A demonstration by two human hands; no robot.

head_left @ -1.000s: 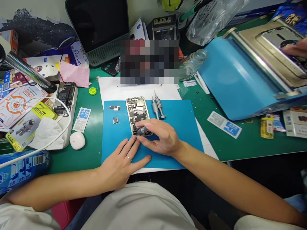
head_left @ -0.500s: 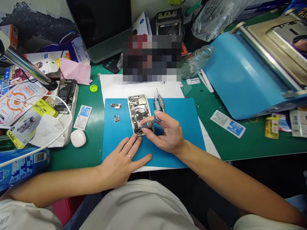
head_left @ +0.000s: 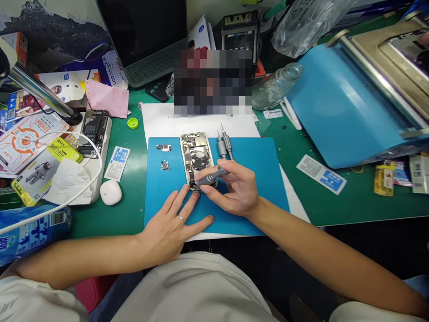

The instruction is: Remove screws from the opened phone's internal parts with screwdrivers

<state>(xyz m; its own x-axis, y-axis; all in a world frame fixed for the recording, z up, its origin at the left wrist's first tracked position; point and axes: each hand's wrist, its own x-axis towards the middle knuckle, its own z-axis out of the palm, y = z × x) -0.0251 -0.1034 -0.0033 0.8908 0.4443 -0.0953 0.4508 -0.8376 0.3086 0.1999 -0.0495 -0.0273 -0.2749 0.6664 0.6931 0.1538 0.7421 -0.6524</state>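
An opened phone (head_left: 198,156) lies on the blue mat (head_left: 261,179), its inner parts bare. My right hand (head_left: 236,185) grips a grey screwdriver (head_left: 209,176), slanted over the phone's lower end; its tip is hidden by my fingers. Fingers spread, my left hand (head_left: 170,221) rests on the mat, fingertips at the phone's near edge. Two more screwdrivers (head_left: 224,142) lie side by side just beyond my right hand. Left of the phone sit a small metal-and-black part (head_left: 164,148) and a little group of screws and small pieces (head_left: 165,166).
At the left are a white earbud case (head_left: 111,192), another opened phone (head_left: 94,133), boxes and a white cable (head_left: 95,176). A glass jar (head_left: 278,85) lies at the back. A roller device with a blue sheet (head_left: 321,103) stands right, with a person's fingers at its far edge.
The screwdriver in my right hand leans over more and has shifted slightly towards the phone's near end. My left hand stays almost in place. The whole view has moved a little.
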